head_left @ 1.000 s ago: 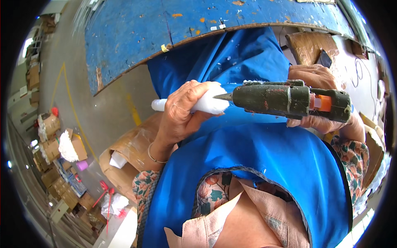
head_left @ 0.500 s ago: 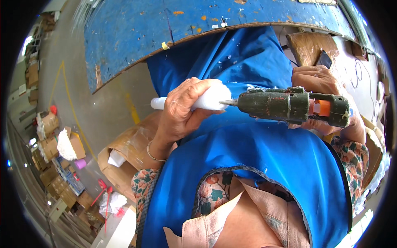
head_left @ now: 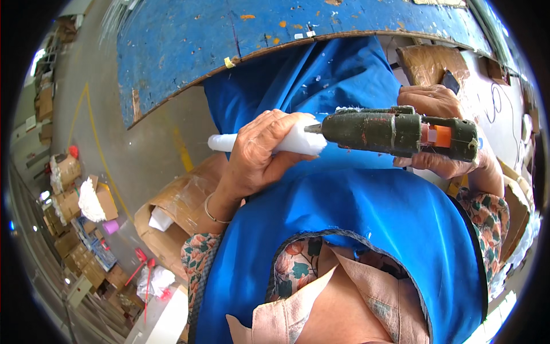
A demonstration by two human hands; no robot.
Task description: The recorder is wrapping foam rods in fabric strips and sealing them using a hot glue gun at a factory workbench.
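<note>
The left hand (head_left: pixel 260 150) is wrapped around a white foam stick (head_left: pixel 286 142), fingers clenched over its middle so that one thin end pokes out to the left and the thicker end faces right. The stick sits level in front of the person's chest, above the blue apron (head_left: pixel 366 229). The right hand (head_left: pixel 441 129) grips a dark green glue gun (head_left: pixel 395 133) by its body, with an orange part near the rear. The gun's metal tip touches the thick end of the stick, so the step in hand looks like putting glue on that end. The next move seems to call for a steady squeeze of the trigger while the left hand keeps the stick from turning, then lifting the tip away cleanly. Beyond the hands lies a worn blue tabletop (head_left: pixel 286 34). An open cardboard box (head_left: pixel 172 218) stands on the floor to the left.
</note>
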